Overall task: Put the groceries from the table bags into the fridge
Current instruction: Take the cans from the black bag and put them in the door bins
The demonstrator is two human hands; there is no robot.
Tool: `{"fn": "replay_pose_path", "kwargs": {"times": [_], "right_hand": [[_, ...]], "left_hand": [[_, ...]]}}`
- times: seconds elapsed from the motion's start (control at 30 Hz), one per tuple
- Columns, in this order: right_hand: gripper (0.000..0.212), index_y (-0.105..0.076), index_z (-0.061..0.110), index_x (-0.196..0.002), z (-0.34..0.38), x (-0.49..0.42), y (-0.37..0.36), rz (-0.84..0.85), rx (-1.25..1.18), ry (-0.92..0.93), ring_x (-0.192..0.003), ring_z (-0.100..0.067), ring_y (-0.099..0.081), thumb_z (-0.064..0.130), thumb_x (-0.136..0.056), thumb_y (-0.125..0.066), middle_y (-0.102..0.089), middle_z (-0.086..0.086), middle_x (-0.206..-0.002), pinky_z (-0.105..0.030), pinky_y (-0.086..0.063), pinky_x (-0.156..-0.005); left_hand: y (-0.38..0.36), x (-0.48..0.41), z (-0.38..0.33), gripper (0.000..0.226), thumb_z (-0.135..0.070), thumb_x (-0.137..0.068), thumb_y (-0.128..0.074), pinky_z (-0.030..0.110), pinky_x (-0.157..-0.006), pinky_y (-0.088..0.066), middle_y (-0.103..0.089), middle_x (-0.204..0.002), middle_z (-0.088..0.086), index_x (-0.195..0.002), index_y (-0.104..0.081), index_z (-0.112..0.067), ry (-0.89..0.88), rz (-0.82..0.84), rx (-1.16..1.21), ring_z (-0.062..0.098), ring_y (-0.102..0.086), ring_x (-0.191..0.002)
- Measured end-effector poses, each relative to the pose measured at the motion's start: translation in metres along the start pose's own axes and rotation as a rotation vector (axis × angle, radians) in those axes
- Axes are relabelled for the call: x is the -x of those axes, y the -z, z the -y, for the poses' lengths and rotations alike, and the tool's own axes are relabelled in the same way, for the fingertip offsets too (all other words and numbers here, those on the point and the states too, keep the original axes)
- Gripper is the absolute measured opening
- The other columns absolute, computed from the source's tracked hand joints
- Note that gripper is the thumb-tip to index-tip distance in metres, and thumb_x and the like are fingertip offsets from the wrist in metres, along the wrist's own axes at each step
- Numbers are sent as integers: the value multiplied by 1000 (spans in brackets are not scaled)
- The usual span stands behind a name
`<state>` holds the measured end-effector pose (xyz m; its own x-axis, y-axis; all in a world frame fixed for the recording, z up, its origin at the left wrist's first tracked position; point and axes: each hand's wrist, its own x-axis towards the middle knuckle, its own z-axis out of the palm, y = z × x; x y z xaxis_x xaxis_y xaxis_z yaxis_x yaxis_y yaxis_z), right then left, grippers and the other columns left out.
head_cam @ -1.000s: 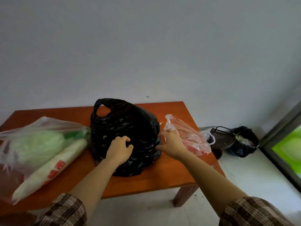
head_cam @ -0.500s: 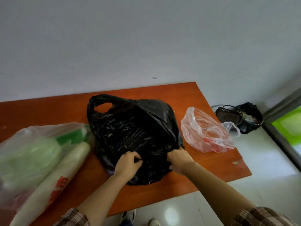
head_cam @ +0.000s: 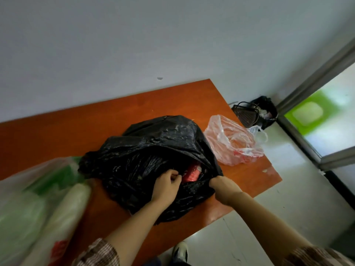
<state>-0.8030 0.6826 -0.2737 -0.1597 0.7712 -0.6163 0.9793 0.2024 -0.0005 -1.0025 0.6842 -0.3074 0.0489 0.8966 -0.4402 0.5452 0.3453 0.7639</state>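
A black plastic bag [head_cam: 146,156] lies in the middle of the orange-brown table [head_cam: 57,131]. My left hand [head_cam: 167,186] and my right hand [head_cam: 223,187] each grip the bag's near edge and hold its mouth apart. A red packet [head_cam: 192,172] shows inside the opening between my hands. At the left, a clear bag [head_cam: 28,208] holds green vegetables and a long white one. A crumpled pink see-through bag [head_cam: 232,141] lies at the right end of the table.
The table stands against a pale wall. On the white floor past its right end sit a dark basket [head_cam: 246,114] and a black bin bag [head_cam: 266,110]. A grey door frame [head_cam: 307,139] runs along the right. My shoe [head_cam: 179,250] shows below the table edge.
The view has tilted and come closer. Both hands have pulled the black bag's mouth apart, and the red packet inside now shows.
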Motion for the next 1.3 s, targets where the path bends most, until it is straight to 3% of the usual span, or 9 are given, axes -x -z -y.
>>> {"fn": "replay_pose_path", "kwargs": {"times": [0.27,0.4,0.5,0.6,0.73,0.83,0.97,1.1,1.3], "right_hand": [[23,-54,13,-85,-18,17,7,-176,-289,-66,-82,-33,-58,-8,-77,-49,-58,-10,-81,-31,-35,-55],[39,-51,20,-107,-26,13,6,-290,-368,-69,-74,-29,-56,-4,-78,-51,-63,-10,-85,-38,-43,-56],[18,-54,12,-68,-25,8,8,-242,-296,-95,-66,-32,-53,-5,-73,-55,-57,-12,-71,-34,-38,-52],[40,-26,14,-52,-20,2,7,-243,-298,-141,-54,-26,-29,-5,-70,-57,-32,-6,-56,-31,-21,-47],[37,-29,12,-54,-9,-5,15,-219,-271,-117,-56,-28,-33,-5,-70,-58,-37,-9,-59,-33,-24,-47],[39,-25,13,-54,-1,-7,30,-188,-290,-68,-57,-25,-28,-12,-70,-51,-28,-8,-56,-35,-22,-52],[15,-52,-3,-68,2,-2,50,-130,-437,-89,-77,-45,-55,-13,-78,-48,-54,-23,-77,-40,-38,-60],[42,-68,4,-114,-6,24,74,-214,-668,-77,-105,-23,-64,-8,-74,-64,-67,-7,-113,-31,-54,-79],[12,-73,10,-84,-35,98,103,-638,-1009,-131,-70,-4,-65,3,-75,-78,-70,0,-81,-21,-51,-70]], "left_hand": [[-31,-32,-32,67,-57,-70,-73,31,-88,-47,-65,-119,14,-118,-62,-10,90,177,-253,32,-60,-112],[-29,-36,-33,66,-59,-68,-72,31,-82,-48,-68,-113,16,-111,-68,-9,140,145,-254,32,-63,-107],[-10,-34,-28,74,-57,-55,-79,30,-80,-53,-69,-107,12,-111,-67,-9,240,141,-56,27,-66,-96],[22,-27,-20,70,-49,-49,-82,32,-74,-59,-72,-92,9,-104,-68,-8,285,155,163,23,-70,-81],[62,-6,-16,40,-30,-72,-79,24,-62,-55,-74,-85,10,-102,-70,-5,235,181,293,18,-72,-73],[86,12,-22,27,-25,-80,-74,25,-69,-55,-75,-92,11,-102,-69,-9,167,234,377,21,-72,-84],[103,24,-40,23,-26,-79,-75,27,-74,-54,-76,-91,7,-99,-70,-14,56,261,424,19,-72,-86],[102,21,-74,45,-34,-62,-81,30,-75,-55,-76,-90,9,-100,-71,-11,-48,291,457,19,-72,-83],[80,18,-137,32,-18,-79,-72,33,-76,-56,-74,-90,12,-107,-69,-4,-202,374,470,20,-71,-78]]}}
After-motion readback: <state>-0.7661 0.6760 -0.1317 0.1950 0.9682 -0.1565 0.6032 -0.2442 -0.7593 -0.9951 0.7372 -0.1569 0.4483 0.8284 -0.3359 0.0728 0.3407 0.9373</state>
